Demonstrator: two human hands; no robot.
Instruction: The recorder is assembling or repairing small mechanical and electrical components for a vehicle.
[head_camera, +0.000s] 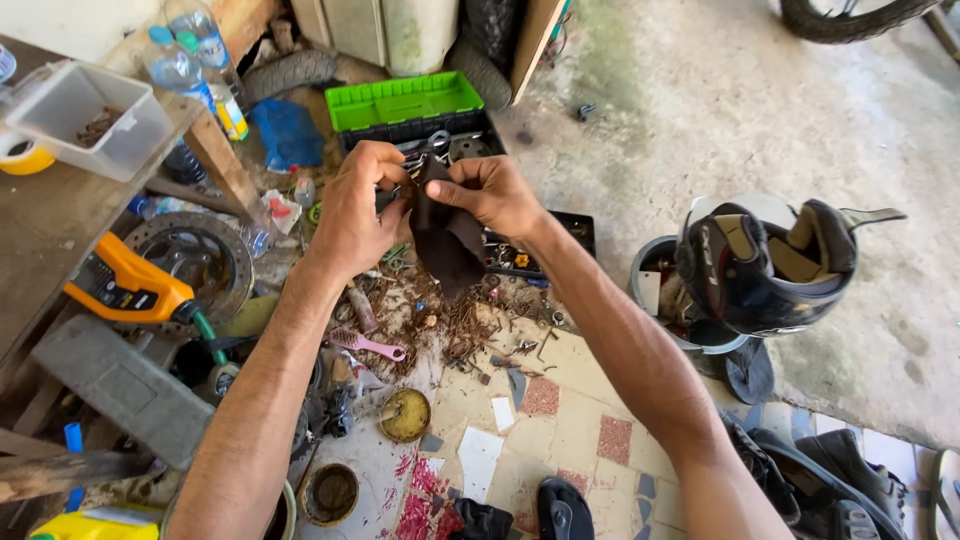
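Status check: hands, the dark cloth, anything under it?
Left hand and right hand both grip the dark cloth, held up. Rusty nails and pink brush lie below.

Concrete floor (720, 110) with patterned tile patch (560, 420). On it: rusty nails and screws pile (450, 325), pink brush (365, 345), round tin lid (405, 415), green toolbox tray (403, 100), black helmet (765, 265) atop bucket (655, 265), shoes (820, 480). Wooden bench (60, 215) at left carries clear plastic tub (85, 115), tape roll (22, 155).

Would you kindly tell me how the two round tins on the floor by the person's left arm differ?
The upper tin is yellowish-green inside; the lower tin is dark brown and rusty. The upper tin lies on bare pale floor, clear of the left forearm; the lower tin sits closer to it. Both are round, shallow, open-topped and dirty.
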